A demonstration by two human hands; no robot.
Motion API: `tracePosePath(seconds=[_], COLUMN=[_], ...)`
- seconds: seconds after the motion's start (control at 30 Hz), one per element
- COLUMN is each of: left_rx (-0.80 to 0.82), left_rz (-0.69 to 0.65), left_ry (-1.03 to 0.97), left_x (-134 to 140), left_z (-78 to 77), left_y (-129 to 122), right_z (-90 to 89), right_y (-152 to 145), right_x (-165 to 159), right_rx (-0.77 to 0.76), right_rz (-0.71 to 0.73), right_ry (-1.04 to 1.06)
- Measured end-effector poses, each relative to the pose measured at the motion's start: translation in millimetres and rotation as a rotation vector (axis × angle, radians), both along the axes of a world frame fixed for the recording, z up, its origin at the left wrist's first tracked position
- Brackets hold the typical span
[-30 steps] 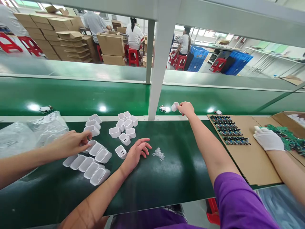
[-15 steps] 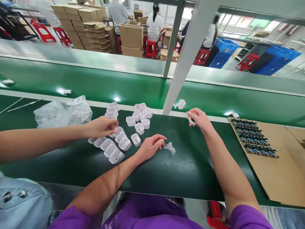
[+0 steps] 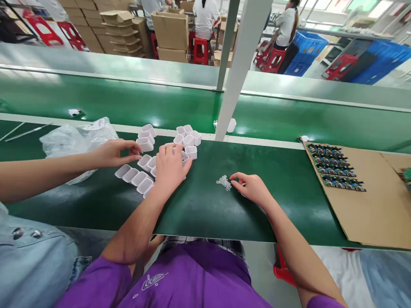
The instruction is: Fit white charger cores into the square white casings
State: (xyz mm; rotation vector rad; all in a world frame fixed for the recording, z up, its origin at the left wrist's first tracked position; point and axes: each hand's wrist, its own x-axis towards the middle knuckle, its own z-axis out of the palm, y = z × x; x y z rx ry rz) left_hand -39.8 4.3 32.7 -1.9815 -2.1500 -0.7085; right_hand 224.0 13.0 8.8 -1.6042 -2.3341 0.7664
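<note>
My left hand [image 3: 170, 169] lies over a group of small white plastic boxes [image 3: 191, 152], fingers spread and thumb apart. It touches the boxes and hides several of them. To the right, my right hand [image 3: 252, 188] is low over the table, thumb and forefinger close together at the edge of a pile of tiny clear pieces [image 3: 224, 182]. A small white piece [image 3: 243, 195] shows under its curled fingers, mostly hidden. Another person's hand [image 3: 120, 152] reaches in from the left beside the white boxes in rows [image 3: 130, 174].
A clear plastic bag [image 3: 77, 139] lies at the left. Circuit boards [image 3: 334, 167] rest on cardboard [image 3: 382, 205] at the right. A metal post [image 3: 233, 70] rises at the table's back edge. On the green belt beyond stands a white box [image 3: 231, 125].
My left hand has moved from beside the clear pieces left onto the white boxes. My right hand has come down from the back edge to the pile. The other person's hand has drawn back left.
</note>
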Motion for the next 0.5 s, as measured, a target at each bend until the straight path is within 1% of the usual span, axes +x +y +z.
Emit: tracePosePath(seconds=[0.1,0.2,0.3,0.4,0.5], left_rx=[-0.093,-0.135,-0.129,-0.095,-0.096], left_rz=[0.019,0.037,0.030,-0.028,-0.070], left_ry=[0.042,0.066,0.085,0.096,0.101], left_x=[-3.8,-3.4,-3.3,-3.4,-2.5], left_z=[-4.3,-8.5,-10.8,-11.4,-11.4], left_y=[5.5,7.7,7.6,5.3,2.6], right_z=[-5.3,-8.4,-9.3,-8.7,-7.3], right_y=[0.2,0.2,-0.1,-0.3,-1.0], right_x=[-2.8,-6.5,-10.0,-11.3,-11.2], right_rx=[0.118,0.208,0.257,0.282,0.316], right_rz=[0.011,0.047,0.094,0.138,0.189], right_ry=[-0.090,-0.177,-0.261,-0.307,-0.347])
